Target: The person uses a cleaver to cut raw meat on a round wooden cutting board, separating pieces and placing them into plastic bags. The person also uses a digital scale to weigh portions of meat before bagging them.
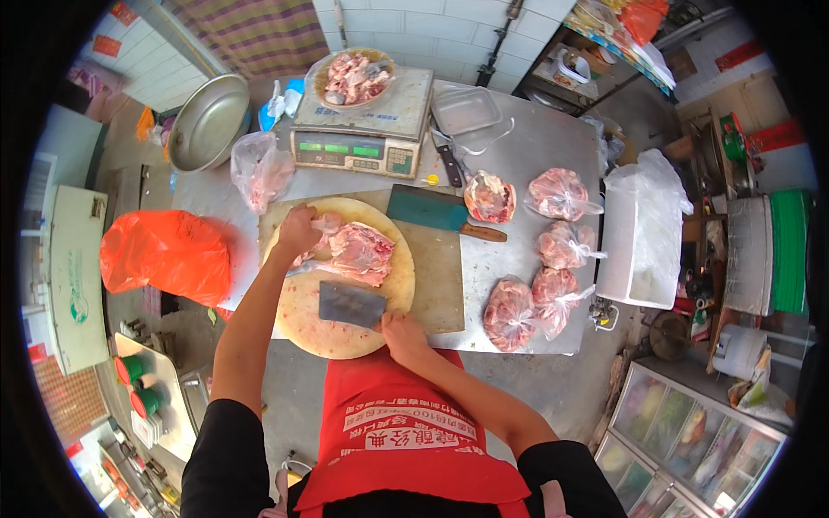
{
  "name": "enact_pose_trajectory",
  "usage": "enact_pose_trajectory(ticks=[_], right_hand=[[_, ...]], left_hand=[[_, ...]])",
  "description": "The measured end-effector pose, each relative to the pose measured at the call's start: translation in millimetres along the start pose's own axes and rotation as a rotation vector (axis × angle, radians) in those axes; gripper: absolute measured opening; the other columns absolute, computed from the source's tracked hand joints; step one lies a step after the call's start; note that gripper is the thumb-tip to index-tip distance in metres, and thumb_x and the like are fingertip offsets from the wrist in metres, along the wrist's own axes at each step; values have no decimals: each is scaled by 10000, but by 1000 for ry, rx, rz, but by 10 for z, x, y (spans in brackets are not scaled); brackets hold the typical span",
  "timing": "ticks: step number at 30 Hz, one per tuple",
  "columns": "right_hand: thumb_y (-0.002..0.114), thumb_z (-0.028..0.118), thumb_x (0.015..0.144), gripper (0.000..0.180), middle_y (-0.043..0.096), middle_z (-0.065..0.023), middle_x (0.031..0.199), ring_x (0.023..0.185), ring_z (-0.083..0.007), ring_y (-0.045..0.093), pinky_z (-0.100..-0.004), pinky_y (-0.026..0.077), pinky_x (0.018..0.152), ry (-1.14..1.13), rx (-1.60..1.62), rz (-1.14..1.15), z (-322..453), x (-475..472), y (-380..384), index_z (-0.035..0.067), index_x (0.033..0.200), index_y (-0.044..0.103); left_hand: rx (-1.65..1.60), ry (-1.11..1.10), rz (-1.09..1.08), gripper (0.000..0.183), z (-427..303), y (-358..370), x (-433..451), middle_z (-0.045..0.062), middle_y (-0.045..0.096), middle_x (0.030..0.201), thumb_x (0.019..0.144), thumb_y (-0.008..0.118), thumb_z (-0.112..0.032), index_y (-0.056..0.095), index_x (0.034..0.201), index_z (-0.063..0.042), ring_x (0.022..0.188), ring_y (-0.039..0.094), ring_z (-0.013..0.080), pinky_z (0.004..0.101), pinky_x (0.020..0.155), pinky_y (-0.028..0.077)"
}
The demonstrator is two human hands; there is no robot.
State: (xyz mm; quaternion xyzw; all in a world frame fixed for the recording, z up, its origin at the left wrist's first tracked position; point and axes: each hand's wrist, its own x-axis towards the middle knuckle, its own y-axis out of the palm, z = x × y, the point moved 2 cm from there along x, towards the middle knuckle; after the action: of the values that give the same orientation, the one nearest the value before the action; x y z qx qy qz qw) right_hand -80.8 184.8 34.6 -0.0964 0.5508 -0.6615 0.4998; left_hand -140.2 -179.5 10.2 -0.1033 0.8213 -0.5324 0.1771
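A round cutting board lies before me, bearing a piece of raw meat with bone and skin. My left hand holds the meat's upper left part with closed fingers. Below the meat a cleaver blade lies nearly flat on the board; my right hand is closed round its handle, which is mostly hidden. A second cleaver, with a wooden handle, rests behind the board on a rectangular board. To its right lies another raw meat piece, near a black-handled knife.
Several tied plastic bags of meat line the table's right side. A digital scale at the back carries a bowl of meat pieces. Beside it are an empty plastic tray, a metal basin and an orange bag. A foam box stands right.
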Motion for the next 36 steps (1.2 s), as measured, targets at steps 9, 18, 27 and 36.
enact_pose_trajectory(ticks=[9,18,27,36], right_hand=[[714,256,941,294,725,-293,868,846,-503,721,-599,560,765,-126,410,15,-255,192,-607,34,1110,621],[734,258,949,328,732,-279,873,846,-482,733,-550,557,747,10,602,-167,-107,802,-478,19,1159,654],[696,252,984,328,724,-301,916,864,-479,734,-517,553,740,56,516,-66,-237,593,-498,-20,1163,656],[671,332,1031,359,710,-335,845,829,-571,689,-639,528,721,125,379,-152,39,176,-246,-1,1101,555]], left_hand=[[-1082,-354,-203,84,450,-665,-699,45,657,762,852,588,29,643,898,-15,627,646,148,306,601,543],[-1791,-391,-325,173,77,-1052,-1566,23,682,935,940,610,8,604,1096,-66,762,645,125,281,708,547],[-356,-389,-302,640,45,525,-2321,188,678,1142,794,911,-268,625,1328,-59,1016,691,383,489,875,584],[-237,-515,-388,442,-137,785,-2331,238,674,1085,781,865,-198,635,1102,1,989,665,474,550,836,581]])
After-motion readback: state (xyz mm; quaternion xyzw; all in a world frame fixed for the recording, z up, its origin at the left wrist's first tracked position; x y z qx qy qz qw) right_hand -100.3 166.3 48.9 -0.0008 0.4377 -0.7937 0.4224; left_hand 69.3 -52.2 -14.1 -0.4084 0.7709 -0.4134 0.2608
